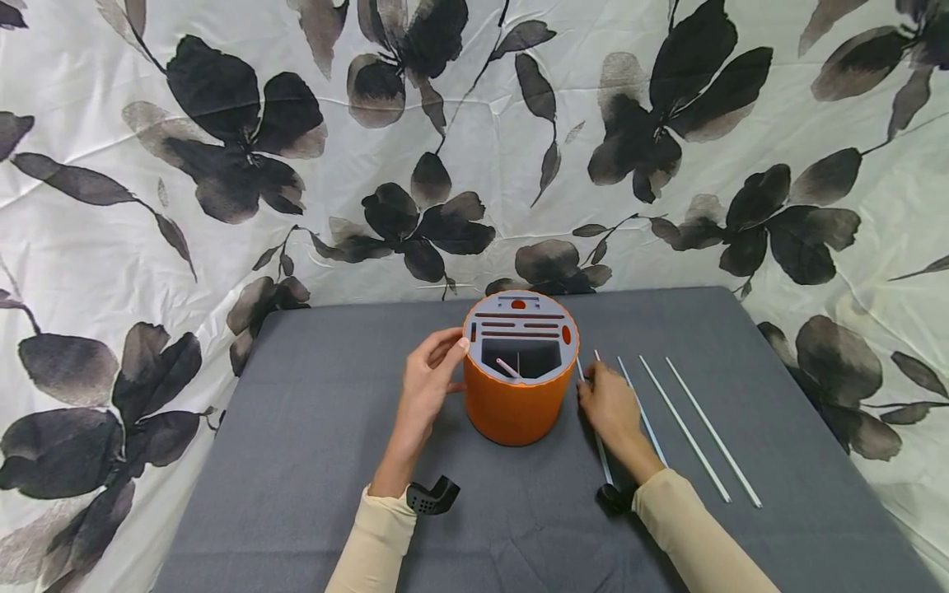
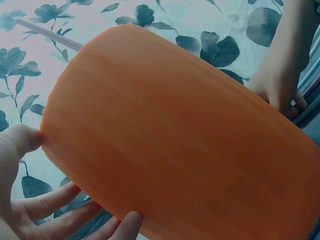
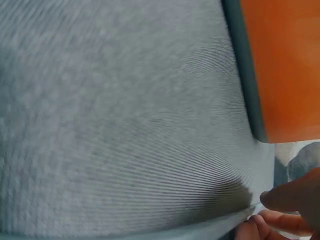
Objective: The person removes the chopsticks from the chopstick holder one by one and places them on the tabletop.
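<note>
An orange round desk organizer [image 1: 519, 408] with a grey slotted top stands upright on the table. Out of its large front compartment leans a thin pale stick [image 1: 507, 367], also visible poking past the rim in the left wrist view. My left hand [image 1: 426, 383] touches the organizer's left side, thumb at the rim and fingers spread along the wall. To the right of the organizer, my right hand [image 1: 611, 408] pinches a thin white stick [image 1: 602, 457] near its far end, thumb against fingertips [image 3: 257, 227]. That stick runs back along the tabletop toward the wrist.
Several more thin sticks lie on the grey table cover [image 1: 319, 461] right of the organizer, including a bluish one [image 1: 649, 428] beside my right hand and a white one [image 1: 713, 432] farthest right. A flower-patterned white cloth [image 1: 534, 148] hangs behind the table.
</note>
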A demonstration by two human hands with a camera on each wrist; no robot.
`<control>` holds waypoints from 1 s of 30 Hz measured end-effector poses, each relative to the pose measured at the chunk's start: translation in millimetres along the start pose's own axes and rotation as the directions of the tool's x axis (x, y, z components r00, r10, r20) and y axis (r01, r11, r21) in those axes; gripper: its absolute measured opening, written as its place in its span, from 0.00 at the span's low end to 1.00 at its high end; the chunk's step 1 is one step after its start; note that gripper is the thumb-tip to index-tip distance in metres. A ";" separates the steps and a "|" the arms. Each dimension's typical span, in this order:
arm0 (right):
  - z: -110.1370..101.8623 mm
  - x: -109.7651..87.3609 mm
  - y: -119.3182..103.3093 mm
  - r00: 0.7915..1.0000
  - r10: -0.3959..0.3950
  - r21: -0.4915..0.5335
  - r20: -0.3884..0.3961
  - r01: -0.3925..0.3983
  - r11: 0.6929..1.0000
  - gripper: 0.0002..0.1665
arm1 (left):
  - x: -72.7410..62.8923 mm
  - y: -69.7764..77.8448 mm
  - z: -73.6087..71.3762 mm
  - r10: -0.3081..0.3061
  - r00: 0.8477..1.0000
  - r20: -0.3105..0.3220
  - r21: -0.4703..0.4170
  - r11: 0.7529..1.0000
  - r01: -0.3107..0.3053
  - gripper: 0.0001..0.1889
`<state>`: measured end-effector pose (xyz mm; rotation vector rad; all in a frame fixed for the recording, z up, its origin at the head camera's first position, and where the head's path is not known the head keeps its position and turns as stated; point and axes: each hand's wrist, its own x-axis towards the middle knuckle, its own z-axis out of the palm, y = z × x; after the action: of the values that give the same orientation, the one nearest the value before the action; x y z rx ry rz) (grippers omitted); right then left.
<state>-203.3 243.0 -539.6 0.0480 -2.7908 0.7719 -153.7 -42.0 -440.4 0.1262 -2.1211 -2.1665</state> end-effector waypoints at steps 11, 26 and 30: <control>-29.7 -3.9 -19.0 0.970 -0.189 0.272 -0.156 0.226 0.936 0.11 | -1.1 -0.2 0.1 -0.003 1.000 0.003 -0.003 1.000 0.003 0.19; -84.7 -16.3 -67.6 0.722 -0.518 0.312 -0.459 0.677 0.666 0.15 | -1.3 -1.8 -0.4 0.011 1.000 0.006 -0.010 1.000 -0.011 0.18; -90.4 -16.5 -83.6 0.559 -0.695 0.160 -0.453 0.818 0.553 0.20 | -1.6 -1.8 0.2 0.011 1.000 0.008 -0.009 1.000 -0.011 0.19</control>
<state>-158.8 216.7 -426.6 1.0441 -1.9162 0.8914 -152.2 -41.5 -442.2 0.1048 -2.1111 -2.1733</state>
